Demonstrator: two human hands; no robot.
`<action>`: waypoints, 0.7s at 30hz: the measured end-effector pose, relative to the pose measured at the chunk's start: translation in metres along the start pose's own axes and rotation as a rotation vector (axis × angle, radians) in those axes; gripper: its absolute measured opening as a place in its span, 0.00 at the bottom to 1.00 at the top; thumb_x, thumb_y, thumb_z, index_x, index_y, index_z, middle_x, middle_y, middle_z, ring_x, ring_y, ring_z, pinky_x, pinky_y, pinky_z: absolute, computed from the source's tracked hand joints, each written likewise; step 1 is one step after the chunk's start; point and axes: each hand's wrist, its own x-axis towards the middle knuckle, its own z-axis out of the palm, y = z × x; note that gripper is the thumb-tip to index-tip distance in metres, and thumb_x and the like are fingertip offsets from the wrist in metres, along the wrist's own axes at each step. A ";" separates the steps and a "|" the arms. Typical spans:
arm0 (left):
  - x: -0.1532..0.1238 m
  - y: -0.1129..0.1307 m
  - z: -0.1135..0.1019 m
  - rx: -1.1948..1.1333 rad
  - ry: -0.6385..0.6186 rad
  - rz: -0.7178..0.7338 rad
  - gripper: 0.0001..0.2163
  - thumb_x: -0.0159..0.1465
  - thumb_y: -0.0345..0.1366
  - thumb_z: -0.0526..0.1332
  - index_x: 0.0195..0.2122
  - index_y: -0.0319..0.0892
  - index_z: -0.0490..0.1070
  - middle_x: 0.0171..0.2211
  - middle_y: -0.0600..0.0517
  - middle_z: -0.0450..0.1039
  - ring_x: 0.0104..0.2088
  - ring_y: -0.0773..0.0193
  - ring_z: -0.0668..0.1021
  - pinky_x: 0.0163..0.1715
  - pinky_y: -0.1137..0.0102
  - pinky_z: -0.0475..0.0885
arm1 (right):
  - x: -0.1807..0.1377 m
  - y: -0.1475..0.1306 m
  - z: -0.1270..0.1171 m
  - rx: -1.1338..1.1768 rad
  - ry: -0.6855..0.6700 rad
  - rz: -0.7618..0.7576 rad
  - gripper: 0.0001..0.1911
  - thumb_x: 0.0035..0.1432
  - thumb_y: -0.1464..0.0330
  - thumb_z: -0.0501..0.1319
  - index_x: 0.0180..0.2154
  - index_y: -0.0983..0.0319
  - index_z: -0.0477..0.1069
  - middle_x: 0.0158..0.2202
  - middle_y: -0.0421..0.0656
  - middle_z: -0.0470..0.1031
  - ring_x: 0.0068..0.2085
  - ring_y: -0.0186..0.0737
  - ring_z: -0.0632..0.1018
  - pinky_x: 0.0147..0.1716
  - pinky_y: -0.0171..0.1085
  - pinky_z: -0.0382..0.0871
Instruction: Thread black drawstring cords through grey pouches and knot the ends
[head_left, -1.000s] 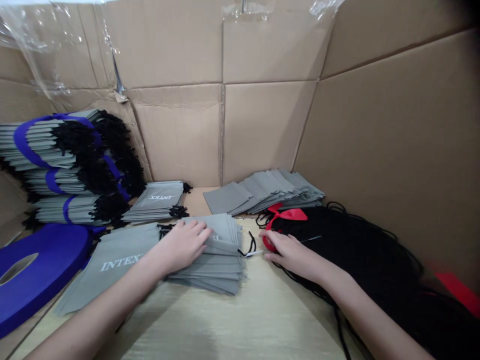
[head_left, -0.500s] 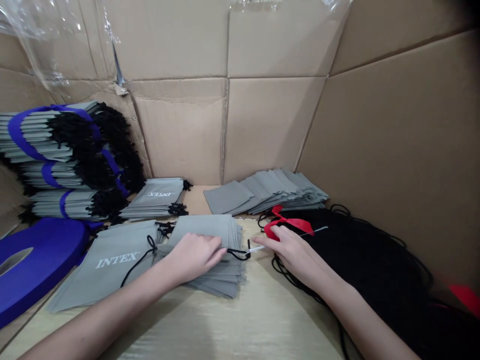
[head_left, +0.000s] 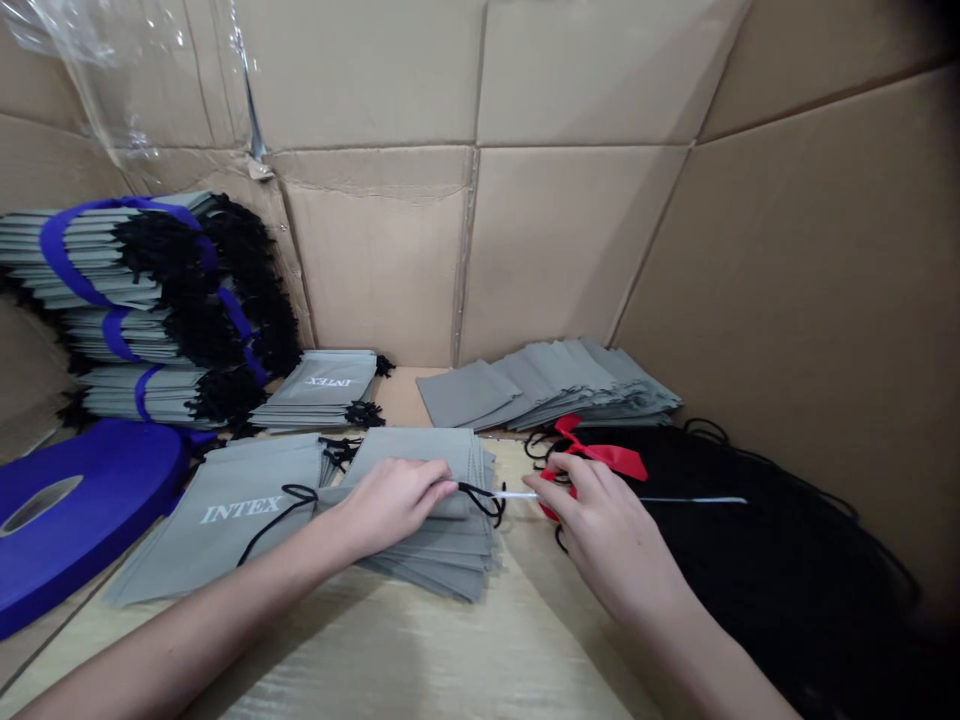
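My left hand (head_left: pixel 394 500) lies curled on a fanned stack of grey fabric bags (head_left: pixel 439 545), its fingertips pinching the top bag's hem where a black cord (head_left: pixel 484 500) loops out. My right hand (head_left: pixel 600 525) pinches a thin white threading rod (head_left: pixel 675 499) that runs from the cord loop to the right over a heap of black cords (head_left: pixel 750 540). A red ribbon (head_left: pixel 600 456) ties that heap just behind my right fingers. Another black cord (head_left: pixel 274 510) trails left from under my left hand across a grey bag printed INTEX (head_left: pixel 225 515).
Cardboard walls (head_left: pixel 465 230) enclose the wooden table (head_left: pixel 420 660). At the left stand bundles of grey bags tied with blue strap (head_left: pixel 112 290) and a roll of blue strap (head_left: pixel 67 510). A small INTEX bag pile (head_left: pixel 322 390) and a fanned row of plain grey bags (head_left: pixel 547 385) lie at the back.
My left hand closed from flat on the stack to a pinch at the top bag's hem. My right hand drew the white rod out to the right, and a cord now trails left.
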 end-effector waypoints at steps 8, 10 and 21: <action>-0.001 0.002 -0.003 -0.147 0.051 -0.076 0.13 0.65 0.42 0.48 0.32 0.43 0.68 0.28 0.53 0.73 0.28 0.64 0.73 0.27 0.73 0.60 | -0.005 -0.017 0.002 0.137 0.140 -0.033 0.22 0.61 0.77 0.46 0.51 0.56 0.68 0.35 0.44 0.73 0.32 0.35 0.72 0.27 0.32 0.65; -0.001 0.003 -0.005 -0.194 0.061 -0.088 0.13 0.64 0.42 0.48 0.31 0.43 0.68 0.27 0.54 0.72 0.27 0.66 0.72 0.26 0.73 0.60 | -0.004 -0.020 -0.002 0.173 0.123 -0.029 0.19 0.62 0.74 0.47 0.51 0.59 0.67 0.35 0.45 0.73 0.32 0.36 0.72 0.26 0.32 0.65; -0.003 0.003 -0.020 -0.353 -0.007 0.032 0.10 0.63 0.38 0.50 0.31 0.41 0.67 0.26 0.55 0.69 0.27 0.69 0.69 0.27 0.75 0.61 | -0.004 -0.021 -0.004 0.276 0.082 -0.008 0.15 0.62 0.70 0.49 0.43 0.60 0.72 0.32 0.44 0.74 0.32 0.39 0.72 0.30 0.34 0.65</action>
